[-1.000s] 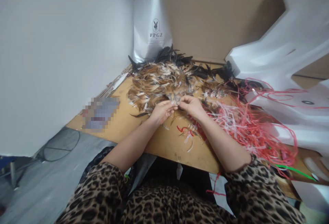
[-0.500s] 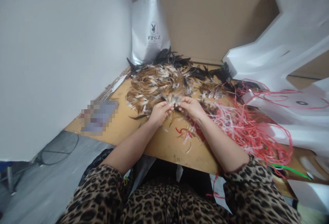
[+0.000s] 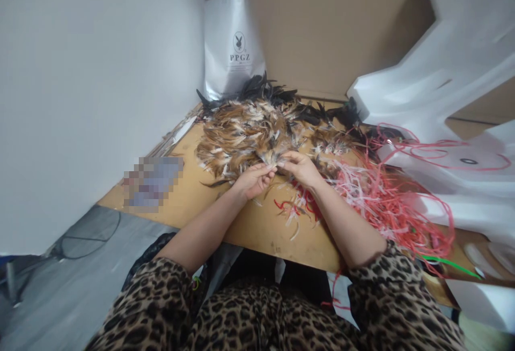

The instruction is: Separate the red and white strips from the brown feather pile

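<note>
My left hand (image 3: 256, 179) is closed in a pinch, thumb against the fingers, at the base of a small bunch of brown and pale feathers (image 3: 270, 155). From the other side my right hand (image 3: 300, 167) pinches the same bunch, its fingertips meeting those of my left. The quill ends are hidden by my fingers. Just beyond lies a spread pile of brown and cream feathers (image 3: 231, 131), with black feathers (image 3: 259, 89) along its far edge. To the right of my right hand is a tangle of red and white ribbon-like strips (image 3: 374, 195).
A silver-white bag (image 3: 225, 39) stands against the back wall. White foam-like pieces (image 3: 402, 99) rise at the right. A green strip (image 3: 450, 265) lies by the right edge of the wooden table (image 3: 249, 227). A blurred-out flat item (image 3: 153, 184) is at the left.
My two hands have drawn together until their fingertips meet at the feather bunch. The left hand has turned slightly, and the view has shifted a little.
</note>
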{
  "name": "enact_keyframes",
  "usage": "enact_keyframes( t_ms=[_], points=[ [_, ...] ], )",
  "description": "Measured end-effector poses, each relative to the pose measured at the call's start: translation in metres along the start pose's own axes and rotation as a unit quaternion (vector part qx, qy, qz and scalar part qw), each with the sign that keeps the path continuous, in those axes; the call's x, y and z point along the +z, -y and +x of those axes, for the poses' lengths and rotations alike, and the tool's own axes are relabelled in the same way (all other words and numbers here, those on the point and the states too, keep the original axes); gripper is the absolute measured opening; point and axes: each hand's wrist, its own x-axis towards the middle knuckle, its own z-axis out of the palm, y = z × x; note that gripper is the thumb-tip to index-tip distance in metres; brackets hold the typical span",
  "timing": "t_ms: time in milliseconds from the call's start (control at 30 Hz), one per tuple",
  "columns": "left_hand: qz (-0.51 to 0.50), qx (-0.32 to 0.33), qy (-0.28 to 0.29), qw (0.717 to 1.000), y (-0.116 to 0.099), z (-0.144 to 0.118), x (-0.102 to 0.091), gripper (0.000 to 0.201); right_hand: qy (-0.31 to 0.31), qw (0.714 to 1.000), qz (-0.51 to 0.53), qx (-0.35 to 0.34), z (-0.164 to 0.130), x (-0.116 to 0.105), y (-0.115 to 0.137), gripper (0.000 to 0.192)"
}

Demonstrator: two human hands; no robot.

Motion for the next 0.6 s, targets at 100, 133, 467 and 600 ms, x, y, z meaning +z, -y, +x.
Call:
enact_keyframes(
  t_ms=[100, 133, 467, 600],
  points=[
    [0.001, 0.001, -0.005, 1.000, -0.001, -0.001, 0.002, 0.006, -0.008, 1.000, -0.013, -0.002, 0.000, 0.001, 0.000, 0.029],
    [0.003, 0.009, -0.011, 1.000, -0.001, -0.001, 0.002, 0.007, -0.012, 1.000, -0.006, 0.005, 0.000, 0.002, -0.001, 0.030],
    [0.077, 0.172, -0.070, 0.980, -0.001, 0.000, 0.002, 0.023, -0.071, 0.987, 0.112, 0.093, -0.006, 0.021, 0.006, 0.031],
    [0.105, 0.169, -0.067, 0.978, 0.002, 0.001, 0.003, 0.026, -0.077, 0.991, 0.076, 0.080, -0.009, 0.025, 0.011, 0.030]
  ],
)
